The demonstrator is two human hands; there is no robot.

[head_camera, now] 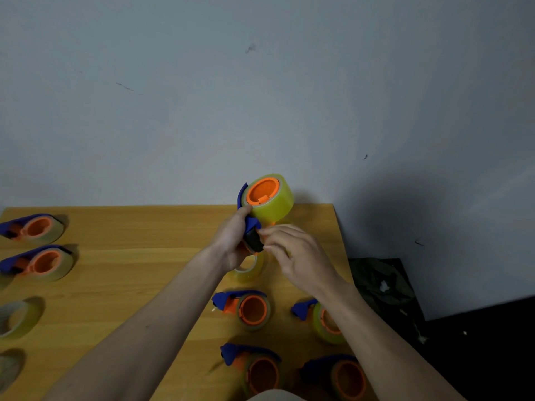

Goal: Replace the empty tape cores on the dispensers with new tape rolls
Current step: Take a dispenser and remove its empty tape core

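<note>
A blue-and-orange tape dispenser (252,227) is raised above the wooden table (144,270), carrying a full yellowish tape roll (275,204) on its orange hub. My left hand (231,241) grips the dispenser's blue handle from the left. My right hand (295,253) touches the dark front end of the dispenser with its fingertips, fingers bent. Whether tape is pinched between them cannot be told. A loose tape roll (250,267) lies on the table just under my hands, partly hidden.
Several more dispensers lie near me, among them one at centre (246,309) and one under my right forearm (318,319). Two dispensers (37,227) (43,261) sit at the far left. Loose rolls (17,316) lie at the left edge. A wall stands behind; dark floor lies right.
</note>
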